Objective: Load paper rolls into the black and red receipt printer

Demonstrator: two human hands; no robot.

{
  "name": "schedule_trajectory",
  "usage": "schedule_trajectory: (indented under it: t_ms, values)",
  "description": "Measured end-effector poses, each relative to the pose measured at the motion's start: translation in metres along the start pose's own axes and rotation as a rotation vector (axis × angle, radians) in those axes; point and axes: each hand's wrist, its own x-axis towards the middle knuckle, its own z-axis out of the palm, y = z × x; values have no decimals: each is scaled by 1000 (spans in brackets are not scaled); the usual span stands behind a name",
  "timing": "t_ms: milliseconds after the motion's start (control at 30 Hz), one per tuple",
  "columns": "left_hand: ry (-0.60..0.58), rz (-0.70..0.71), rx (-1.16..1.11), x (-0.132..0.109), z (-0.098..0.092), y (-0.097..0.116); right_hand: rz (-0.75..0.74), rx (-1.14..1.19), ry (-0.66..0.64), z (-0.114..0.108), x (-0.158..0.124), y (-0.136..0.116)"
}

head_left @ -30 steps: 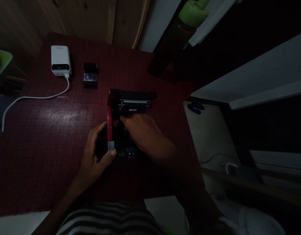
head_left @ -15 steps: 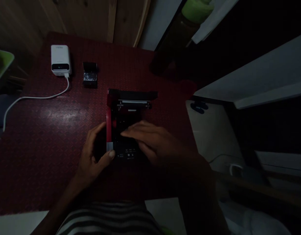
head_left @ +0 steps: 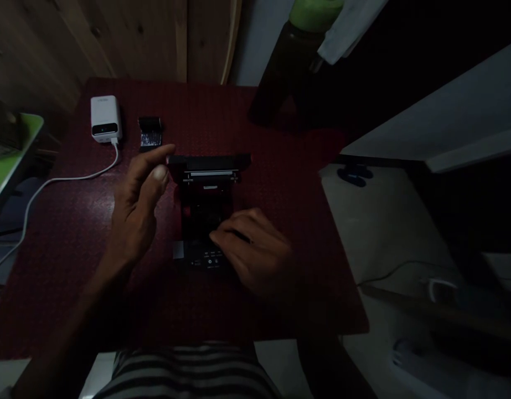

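Observation:
A small black and red device (head_left: pixel 209 260) lies on the dark red table, with its lid (head_left: pixel 209 162) raised at the far side. Near the lid's left corner is my left hand (head_left: pixel 137 205), its thumb and forefinger closed on that edge. My right hand (head_left: pixel 255 249) rests over the right side of the device body, fingers bent together at the opening. Whatever the right fingertips hold, if anything, is too dark to make out. Beyond my left hand sits a small black roll (head_left: pixel 150 124) with a shiny strip.
A white power bank (head_left: pixel 105 118) with a white cable (head_left: pixel 76 178) stands at the table's far left. A bottle with a green cap (head_left: pixel 315 14) stands at the back right. A green-edged surface (head_left: pixel 29 133) is at the left.
My left hand has moved from the device's left side up to the raised lid's left corner. My right fingers have bent and shifted slightly nearer. The camera view has shifted.

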Motion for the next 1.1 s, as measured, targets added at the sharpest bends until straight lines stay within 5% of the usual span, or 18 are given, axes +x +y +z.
schedule_trajectory:
  t_ms: [167,333,567,967,1100]
  values:
    - [71,-33,-71,-11,8,12,16,-231,63,4,-16,-19]
    - [85,-265,-154,-46,14,11,-20,-439,140,8,-25,-29]
    - [4,-558,-296,-74,17,7,29,-284,94,17,-29,-24]
    - [15,-587,-299,-76,16,5,98,-132,47,10,-28,-23]
    - [12,-558,-343,-86,7,3,334,-31,178,7,-34,-26]
